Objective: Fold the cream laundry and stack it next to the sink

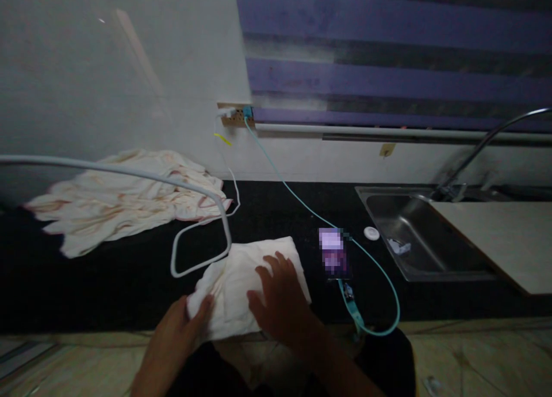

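Note:
A folded white cloth (241, 293) lies at the front edge of the black counter. My left hand (175, 334) grips its left edge, thumb on top and the other fingers partly hidden. On the right part of the cloth rests my right hand (282, 296), palm down with its fingers spread. Just behind the cloth, a white bent tube or thick cord (175, 250) loops across from the left, close to the cloth's back left corner. A crumpled cream cloth with reddish edging (129, 201) is heaped at the back left.
Right of the folded cloth are a blurred-out phone-like object (333, 253), a teal lanyard-like cord (394, 296) and a round white disc (371, 233). Further right, a steel sink (414, 230) has a tap (478, 147) and a pale board (504, 236) over part of it. A wall socket (235, 116) holds plugs.

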### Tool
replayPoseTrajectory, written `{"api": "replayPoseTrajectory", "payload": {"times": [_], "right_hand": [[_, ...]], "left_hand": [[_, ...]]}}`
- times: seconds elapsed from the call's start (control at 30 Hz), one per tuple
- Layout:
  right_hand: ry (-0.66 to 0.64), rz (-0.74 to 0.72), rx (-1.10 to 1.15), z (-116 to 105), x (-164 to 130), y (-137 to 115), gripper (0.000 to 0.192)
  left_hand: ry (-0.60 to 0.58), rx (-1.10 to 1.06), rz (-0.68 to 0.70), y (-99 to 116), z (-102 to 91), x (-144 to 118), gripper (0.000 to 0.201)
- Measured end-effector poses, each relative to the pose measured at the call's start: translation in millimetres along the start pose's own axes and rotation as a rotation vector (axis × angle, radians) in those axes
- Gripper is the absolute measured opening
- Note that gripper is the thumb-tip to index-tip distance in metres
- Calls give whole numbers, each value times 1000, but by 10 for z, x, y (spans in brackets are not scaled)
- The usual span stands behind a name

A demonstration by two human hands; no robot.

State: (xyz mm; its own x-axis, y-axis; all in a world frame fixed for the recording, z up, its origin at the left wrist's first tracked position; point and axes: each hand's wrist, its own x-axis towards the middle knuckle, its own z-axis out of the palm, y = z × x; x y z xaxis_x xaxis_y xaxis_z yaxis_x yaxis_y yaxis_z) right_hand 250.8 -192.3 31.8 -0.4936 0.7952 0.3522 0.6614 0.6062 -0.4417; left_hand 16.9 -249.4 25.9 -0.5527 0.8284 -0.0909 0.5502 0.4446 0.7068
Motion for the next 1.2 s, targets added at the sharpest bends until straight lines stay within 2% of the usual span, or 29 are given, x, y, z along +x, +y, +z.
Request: {"api": "replayPoseTrajectory", "payload": {"times": [0.07, 0.13, 0.2, 0.27, 0.43, 0.57, 0.7, 0.8, 0.87, 0.93, 1.0, 1.1, 1.2], "right_hand": [[-3, -59, 59, 125, -135, -112, 55], [-60, -115, 95, 194, -241, -143, 63], [-134, -156, 113, 166, -284, -101, 67], [-211, -196, 132, 50, -264, -9, 64], [-432, -277, 171, -318, -155, 289, 47], [-484, -316, 171, -488, -208, 451, 55], [-366, -356, 338, -668, -334, 341, 63], [-178, -177, 483, -662, -435, 158, 72], [-21, -1, 500, -495, -496, 97, 82], [171, 184, 452, -238, -539, 117, 85], [309, 304, 392, 2, -559, 191, 79], [410, 311, 294, 155, -563, 282, 62], [385, 230, 215, 91, -593, 265, 39]], "left_hand": [[-14, -172, -120, 20, 44, -165, 57], [-25, -447, -257, 59, 71, -319, 58], [-49, -744, -371, 103, 84, -442, 61], [-33, -956, -451, 131, 78, -531, 61], [82, -1113, -502, 204, 45, -662, 47], [25, -1214, -448, 401, 203, -778, 43], [-96, -1303, -310, 544, 473, -857, 41], [-168, -1317, -295, 585, 604, -787, 42], [-266, -1292, -273, 598, 626, -691, 40], [-366, -1148, -149, 579, 598, -590, 40], [-439, -810, 116, 513, 537, -499, 39], [-483, -149, 624, 365, 436, -365, 40], [-481, 261, 979, 248, 365, -229, 57]]}}
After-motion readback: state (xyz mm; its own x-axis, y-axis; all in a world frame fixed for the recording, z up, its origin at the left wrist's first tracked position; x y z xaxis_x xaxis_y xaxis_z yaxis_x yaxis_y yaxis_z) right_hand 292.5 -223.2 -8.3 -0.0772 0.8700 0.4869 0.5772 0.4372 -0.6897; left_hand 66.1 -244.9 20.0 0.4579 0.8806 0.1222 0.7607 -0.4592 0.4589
